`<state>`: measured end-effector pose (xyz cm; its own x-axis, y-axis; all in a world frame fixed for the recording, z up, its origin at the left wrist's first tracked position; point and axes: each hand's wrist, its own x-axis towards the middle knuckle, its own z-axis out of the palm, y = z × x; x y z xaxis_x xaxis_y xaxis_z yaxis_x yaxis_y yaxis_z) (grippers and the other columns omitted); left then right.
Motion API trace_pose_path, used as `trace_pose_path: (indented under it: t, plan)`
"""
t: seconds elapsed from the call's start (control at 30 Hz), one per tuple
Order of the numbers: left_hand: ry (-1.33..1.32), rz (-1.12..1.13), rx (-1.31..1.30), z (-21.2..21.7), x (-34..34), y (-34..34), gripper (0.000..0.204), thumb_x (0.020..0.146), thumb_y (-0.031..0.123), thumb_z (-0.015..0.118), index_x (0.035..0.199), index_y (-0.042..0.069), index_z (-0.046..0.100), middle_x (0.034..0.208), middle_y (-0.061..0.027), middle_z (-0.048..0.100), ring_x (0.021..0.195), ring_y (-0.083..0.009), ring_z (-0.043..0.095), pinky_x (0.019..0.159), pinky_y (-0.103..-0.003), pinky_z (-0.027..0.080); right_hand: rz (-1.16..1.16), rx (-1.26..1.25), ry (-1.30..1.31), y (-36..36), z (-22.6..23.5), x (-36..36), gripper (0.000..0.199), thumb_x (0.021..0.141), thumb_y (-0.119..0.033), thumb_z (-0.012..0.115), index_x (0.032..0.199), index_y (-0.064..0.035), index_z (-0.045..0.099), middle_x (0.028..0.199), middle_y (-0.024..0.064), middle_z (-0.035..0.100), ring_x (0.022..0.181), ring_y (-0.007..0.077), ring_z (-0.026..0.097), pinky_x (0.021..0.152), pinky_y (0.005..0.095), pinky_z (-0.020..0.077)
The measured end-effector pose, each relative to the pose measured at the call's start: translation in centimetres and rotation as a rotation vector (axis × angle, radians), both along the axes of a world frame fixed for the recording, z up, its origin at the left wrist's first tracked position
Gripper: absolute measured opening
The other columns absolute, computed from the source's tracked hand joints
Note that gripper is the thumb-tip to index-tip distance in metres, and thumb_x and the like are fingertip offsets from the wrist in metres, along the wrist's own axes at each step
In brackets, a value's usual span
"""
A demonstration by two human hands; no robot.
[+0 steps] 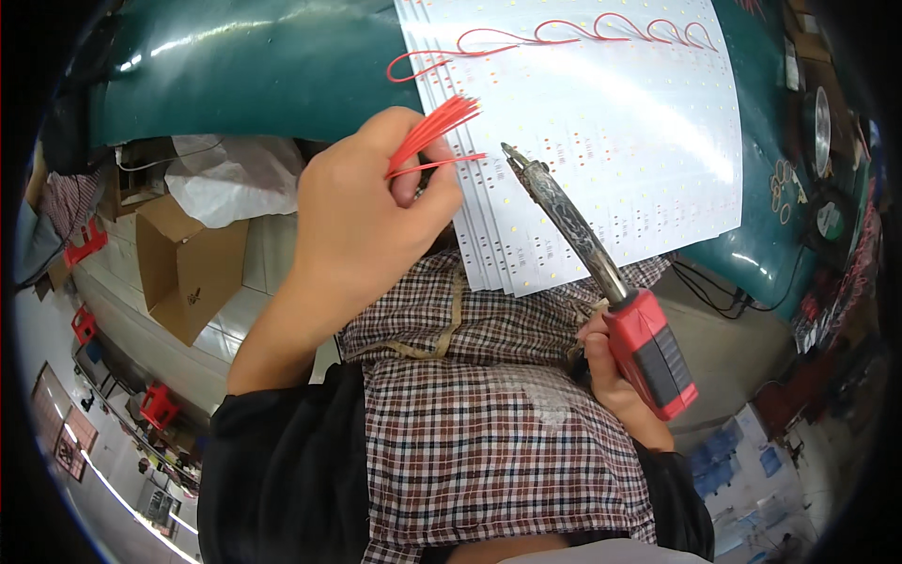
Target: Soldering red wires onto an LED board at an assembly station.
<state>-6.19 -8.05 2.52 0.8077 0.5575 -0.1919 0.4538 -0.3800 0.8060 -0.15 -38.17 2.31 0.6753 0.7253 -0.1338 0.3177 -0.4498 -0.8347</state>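
Note:
My left hand is closed around a bundle of short red wires. One wire sticks out apart from the others, its end over the left edge of a white circuit board sheet. The sheet tops a fanned stack and bears rows of small pads. Looped red wires run along its far edge. In my right hand is a soldering iron with a red and black handle. Its dark tip points up and left, just right of the single wire's end; whether they touch I cannot tell.
The stack lies on a green-covered table and overhangs its near edge above my checked apron. An open cardboard box stands on the floor at left, near a white plastic bag. Black cables hang off the table at right.

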Motion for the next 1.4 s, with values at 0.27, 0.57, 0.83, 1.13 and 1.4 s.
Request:
trace_pose_path:
  t: [0.27, 0.57, 0.83, 1.13, 1.4]
  plan:
    - [-0.031, -0.006, 0.093, -0.8, -0.3, -0.5, 0.015, 0.085, 0.018, 0.076, 0.084, 0.006, 0.066, 0.061, -0.0028, 0.045, 0.052, -0.0162, 0.047, 0.051, -0.033, 0.037, -0.093, -0.007, -0.14, 0.7, -0.7, -1.9, 0.024, 0.073, 0.002, 0.081, 0.094, 0.0012, 0.069, 0.082, 0.0122, 0.066, 0.063, 0.0252, 0.065, 0.055, 0.0321, 0.0514]
    - [-0.101, 0.011, 0.119, -1.5, -0.6, -1.0, 0.013, 0.082, 0.01, 0.079, 0.086, 0.004, 0.069, 0.061, 0.004, 0.037, 0.056, -0.0046, 0.036, 0.052, -0.024, 0.031, -0.009, -0.011, -0.166, 0.7, -0.8, -1.4, 0.02, 0.073, 0.003, 0.08, 0.09, 0.0003, 0.069, 0.079, 0.0115, 0.065, 0.061, 0.0246, 0.063, 0.053, 0.032, 0.0503]
    - [-0.065, 0.027, 0.115, -1.1, -0.5, -1.0, 0.017, 0.082, 0.018, 0.075, 0.078, 0.007, 0.063, 0.062, -0.0038, 0.048, 0.054, -0.0202, 0.05, 0.052, -0.037, 0.039, -0.035, -0.005, -0.194, 0.8, -1.3, -1.9, 0.021, 0.072, 0.005, 0.08, 0.089, 0.0006, 0.068, 0.079, 0.0114, 0.064, 0.061, 0.0246, 0.064, 0.052, 0.0314, 0.0507]
    - [-0.058, 0.027, 0.119, -1.0, -0.4, -0.8, 0.018, 0.083, 0.018, 0.075, 0.078, 0.007, 0.062, 0.062, -0.0038, 0.048, 0.054, -0.0205, 0.05, 0.052, -0.037, 0.039, -0.009, -0.06, -0.151, 0.6, -0.8, -1.7, 0.022, 0.074, 0.002, 0.08, 0.092, 0.0014, 0.069, 0.084, 0.0138, 0.067, 0.07, 0.029, 0.069, 0.061, 0.0347, 0.0566]
    - [-0.018, 0.021, 0.097, -0.8, -0.7, -0.7, 0.017, 0.084, 0.018, 0.075, 0.08, 0.006, 0.064, 0.064, -0.0054, 0.054, 0.056, -0.0229, 0.055, 0.054, -0.038, 0.042, -0.083, -0.153, -0.047, -1.0, -0.6, -2.1, 0.016, 0.08, -0.004, 0.08, 0.093, -0.0015, 0.071, 0.089, 0.0144, 0.071, 0.078, 0.0332, 0.071, 0.072, 0.0386, 0.0586]
